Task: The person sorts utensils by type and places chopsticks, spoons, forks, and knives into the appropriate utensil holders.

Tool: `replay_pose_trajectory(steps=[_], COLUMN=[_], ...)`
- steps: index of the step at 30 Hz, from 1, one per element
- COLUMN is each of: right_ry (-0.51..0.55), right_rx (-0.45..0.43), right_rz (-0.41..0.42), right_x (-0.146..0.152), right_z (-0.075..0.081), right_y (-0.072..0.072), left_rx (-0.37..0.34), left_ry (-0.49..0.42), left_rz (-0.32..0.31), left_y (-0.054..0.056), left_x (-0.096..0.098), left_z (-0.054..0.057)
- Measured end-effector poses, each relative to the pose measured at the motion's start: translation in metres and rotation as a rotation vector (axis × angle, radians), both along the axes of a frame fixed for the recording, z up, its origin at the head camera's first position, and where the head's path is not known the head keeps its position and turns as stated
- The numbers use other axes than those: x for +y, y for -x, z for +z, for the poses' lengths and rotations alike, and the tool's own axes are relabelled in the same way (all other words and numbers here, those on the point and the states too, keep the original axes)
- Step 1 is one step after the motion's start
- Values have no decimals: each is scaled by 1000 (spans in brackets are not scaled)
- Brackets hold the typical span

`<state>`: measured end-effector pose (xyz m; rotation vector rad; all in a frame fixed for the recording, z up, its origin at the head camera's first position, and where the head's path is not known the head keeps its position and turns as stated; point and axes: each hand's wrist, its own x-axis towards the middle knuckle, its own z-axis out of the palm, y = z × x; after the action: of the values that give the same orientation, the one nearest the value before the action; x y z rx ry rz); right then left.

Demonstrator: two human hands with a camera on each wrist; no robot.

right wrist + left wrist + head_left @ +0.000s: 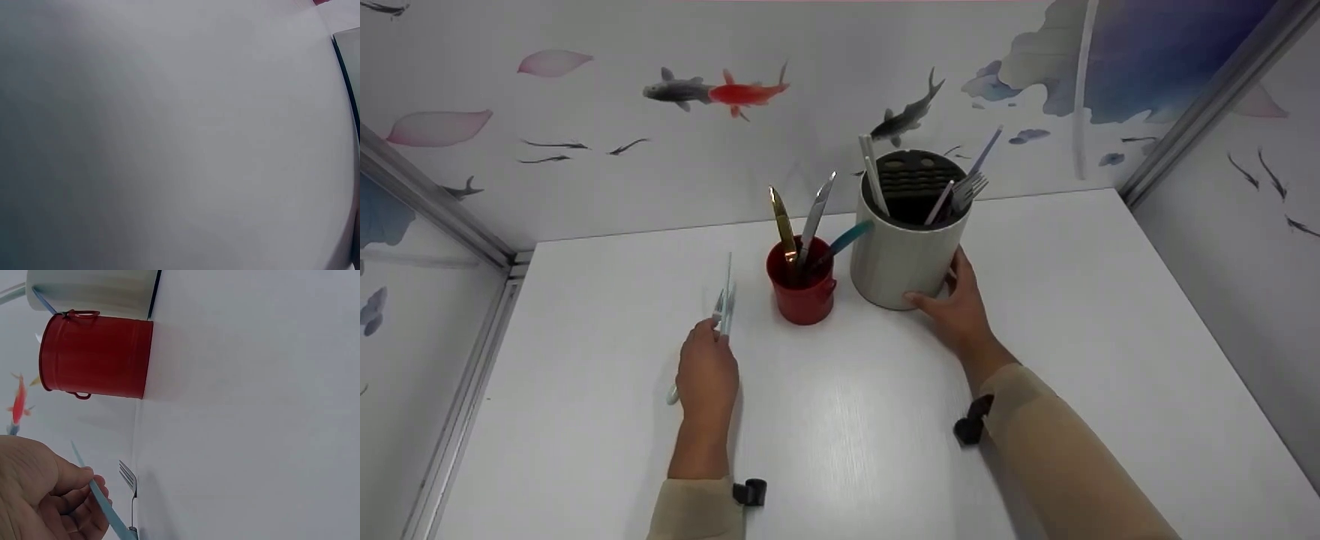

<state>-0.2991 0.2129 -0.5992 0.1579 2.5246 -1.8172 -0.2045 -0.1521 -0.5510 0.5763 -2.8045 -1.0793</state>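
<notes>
My left hand (709,375) pinches a pale blue tapered stick (104,503) between thumb and fingers, its thin end pointing away from me. Under that hand lies a fork (130,481) with metal tines and a pale blue handle, partly hidden by the hand in the head view. My right hand (960,307) grips the lower right side of a large off-white cylindrical utensil holder (904,262), thumb at the front near its base. White sticks, a fork (967,191) and other thin handles stand in the holder's dark slotted insert.
Just left of the holder stands a red cup (804,304) with small side loops. It contains a gold utensil (781,217), a silver one (816,214) and a blue handle (847,236). A fish-patterned wall (607,187) rises behind the white table (840,420).
</notes>
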Motion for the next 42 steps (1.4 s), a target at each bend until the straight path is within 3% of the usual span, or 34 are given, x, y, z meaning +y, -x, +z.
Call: replay_pose_trajectory(steps=[7,15,24,31,42], right_ry=[23,16,-7,11,19], right_rx=[-14,6,23,25,27], right_rz=[-3,2,-2,-2,-6], right_x=[0,1,0,1,-1], right_z=[-1,-2,0,-1,-2], right_y=[0,1,-1,1,1], left_rx=[68,203,290,338,458], left_ry=[-185,-381,-426,-473,-483], left_rz=[42,64,44,-10,-67], left_y=[0,1,4,9,19], left_x=[2,11,28,43,61], left_z=[9,30,51,73,95])
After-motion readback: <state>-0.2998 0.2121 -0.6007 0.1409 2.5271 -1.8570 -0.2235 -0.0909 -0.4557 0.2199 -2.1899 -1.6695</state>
